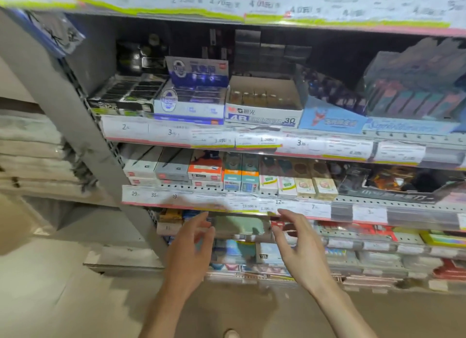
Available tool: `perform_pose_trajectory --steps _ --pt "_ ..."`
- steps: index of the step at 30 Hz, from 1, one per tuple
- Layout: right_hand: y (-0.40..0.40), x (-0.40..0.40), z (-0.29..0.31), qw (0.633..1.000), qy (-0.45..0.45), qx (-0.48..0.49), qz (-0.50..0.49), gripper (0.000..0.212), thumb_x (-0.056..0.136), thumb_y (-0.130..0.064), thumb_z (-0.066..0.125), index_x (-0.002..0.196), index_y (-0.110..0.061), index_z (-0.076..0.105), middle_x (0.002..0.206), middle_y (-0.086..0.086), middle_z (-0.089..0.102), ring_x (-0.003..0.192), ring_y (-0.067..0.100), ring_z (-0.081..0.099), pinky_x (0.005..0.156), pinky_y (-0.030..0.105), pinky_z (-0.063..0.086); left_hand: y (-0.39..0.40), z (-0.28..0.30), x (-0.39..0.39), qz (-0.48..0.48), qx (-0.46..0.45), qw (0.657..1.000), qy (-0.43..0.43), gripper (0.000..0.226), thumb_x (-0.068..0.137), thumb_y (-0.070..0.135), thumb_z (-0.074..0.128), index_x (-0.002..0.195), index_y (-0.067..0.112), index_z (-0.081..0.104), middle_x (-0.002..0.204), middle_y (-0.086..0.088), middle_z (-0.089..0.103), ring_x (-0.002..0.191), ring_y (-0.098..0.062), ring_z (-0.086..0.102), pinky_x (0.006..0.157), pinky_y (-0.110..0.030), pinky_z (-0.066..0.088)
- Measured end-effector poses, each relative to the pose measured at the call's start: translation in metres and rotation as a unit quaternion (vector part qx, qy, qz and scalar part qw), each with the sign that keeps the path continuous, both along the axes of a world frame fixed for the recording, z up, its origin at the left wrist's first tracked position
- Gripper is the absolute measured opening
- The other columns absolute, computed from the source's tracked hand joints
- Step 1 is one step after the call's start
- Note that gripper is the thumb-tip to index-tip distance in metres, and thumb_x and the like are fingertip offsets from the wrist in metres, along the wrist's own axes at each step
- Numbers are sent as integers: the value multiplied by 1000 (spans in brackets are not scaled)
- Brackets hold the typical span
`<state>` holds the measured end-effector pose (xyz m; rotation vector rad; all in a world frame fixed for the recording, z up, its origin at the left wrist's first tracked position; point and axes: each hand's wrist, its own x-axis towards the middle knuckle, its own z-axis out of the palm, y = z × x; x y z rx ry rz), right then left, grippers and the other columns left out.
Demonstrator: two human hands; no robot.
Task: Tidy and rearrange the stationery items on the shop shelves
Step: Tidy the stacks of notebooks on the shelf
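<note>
A pale green box lies on the third shelf down, just under the price strip. My left hand is at its left end and my right hand at its right end, fingers spread on both. Neither hand clearly grips the box; the picture is blurred there. Above it, a row of small stationery boxes stands on the second shelf, white, orange, teal and cream. On the shelf above that sit open display cartons, among them a white eraser carton.
A grey upright post bounds the shelves on the left. Left of it are stacked pale packs. Lower shelves hold more coloured packets. A dark display tray fills the right of the second shelf. The floor lies below.
</note>
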<state>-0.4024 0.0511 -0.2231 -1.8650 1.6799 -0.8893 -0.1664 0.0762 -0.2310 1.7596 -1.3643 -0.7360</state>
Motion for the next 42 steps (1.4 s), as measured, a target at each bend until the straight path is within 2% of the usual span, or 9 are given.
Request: perform_pose_trajectory --steps 2,8,21,26,29,32,35,38,42 --pt "-8 2 -2 1000 -20 -5 -2 31 97 -30 60 127 -33 55 111 -25 56 101 -10 55 82 6 38 -7 0 1 -9 9 1000 -17 37 97 34 56 133 36 51 109 26 62 98 9 59 83 -12 46" --pt "-24 6 -20 999 -49 -5 2 28 100 -28 55 128 -27 57 114 -18 59 102 1 59 87 24 48 -20 -12 7 -16 15 999 -24 31 97 36 57 125 45 50 110 23 63 97 3 63 86 -28 56" --pt "22 19 -88 995 -30 -3 -99 29 98 -25 58 127 -23 60 117 -8 61 96 9 63 85 36 53 -32 -79 28 -94 34 995 -3 24 97 29 59 121 32 56 107 11 66 93 -3 64 84 -28 53" --pt "2 27 -128 987 -61 10 -149 30 99 -38 55 124 -23 61 120 -5 61 102 16 64 91 45 54 -53 -119 29 -68 10 997 24 24 98 29 56 121 24 60 112 2 65 95 -11 64 82 -31 54" --pt "-23 34 -145 980 -100 50 -164 38 100 -41 52 129 -19 59 128 1 59 105 13 61 91 24 50 -69 -133 27 -59 34 995 72 29 98 38 55 126 29 55 115 -2 62 95 -18 65 82 -37 55" --pt "-46 44 -149 964 -181 96 -167 42 101 -37 53 136 -15 53 127 0 57 95 -2 58 73 0 39 -82 -139 19 -39 70 985 151 33 98 37 55 129 26 52 119 -1 61 98 -20 64 89 -45 55" --pt "-66 49 -150 950 -236 124 -160 44 100 -41 53 136 -16 50 116 -5 60 101 7 59 81 16 42 -94 -137 9 -19 93 967 237 26 99 29 56 124 26 51 112 7 61 95 -8 62 86 -35 58" --pt "-88 51 -155 943 -264 132 -155 48 95 -41 59 134 -12 54 120 -3 64 110 12 60 90 24 44 -105 -137 3 9 89 954 287 24 97 23 60 120 27 54 112 1 63 102 -16 63 84 -31 58" --pt "-100 49 -155 928 -282 169 -175 29 92 -26 65 113 -9 57 95 0 59 87 18 58 80 40 54 -113 -137 1 30 95 952 289 23 94 18 63 111 33 55 113 -4 64 105 -21 63 89 -40 55"
